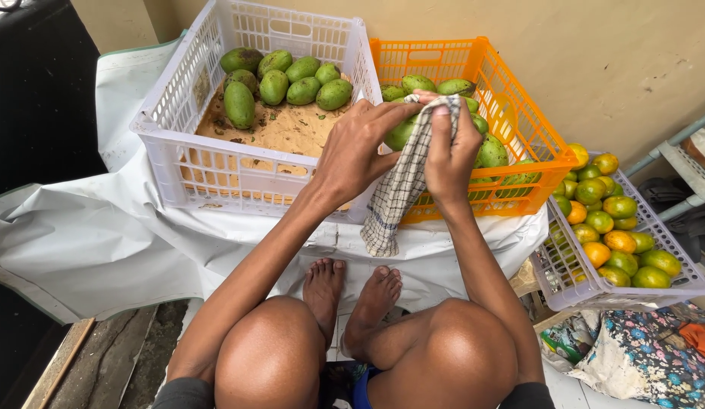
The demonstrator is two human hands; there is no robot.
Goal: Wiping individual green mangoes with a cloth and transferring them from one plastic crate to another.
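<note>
My left hand point(358, 148) grips a green mango point(401, 134) in front of the orange crate point(519, 113). My right hand point(452, 151) presses a checked cloth point(401, 189) against that mango; the cloth hangs down below both hands. The mango is mostly hidden by fingers and cloth. More green mangoes point(492, 154) fill the orange crate behind my hands. The white crate point(178, 136) on the left holds several green mangoes point(288, 79) at its far end on a brown lining.
A lilac basket point(572, 284) of green and orange citrus fruit point(610, 227) stands at the right. White sheeting point(102, 235) lies under the crates. My bare feet point(352, 295) and knees are below. A flowered cloth point(648, 356) lies at bottom right. A wall rises behind.
</note>
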